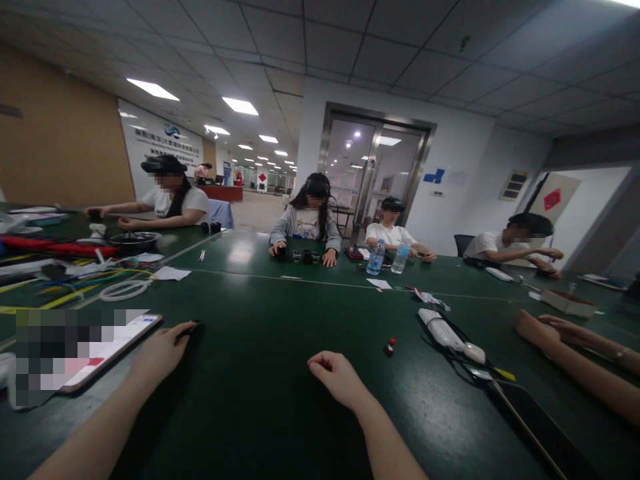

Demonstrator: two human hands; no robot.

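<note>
My left hand [163,350] rests on the dark green table [250,387], just right of a tablet [107,357] whose screen is lit and partly blurred out. Its fingers are bent together around a small dark thing at the fingertips, too small to make out. Nearer the middle, my right hand [335,377] lies on its side on the tabletop, fingers curled in, with nothing visible in them. To the right of it stands a small red and black object [390,347], apart from the hand.
A white power strip [440,330] with black cables and a dark flat device [543,427] lie at the right, near another person's hands [543,330]. Cables [125,289] and tools clutter the left. Two water bottles [376,257] stand farther back. Several people sit around the table.
</note>
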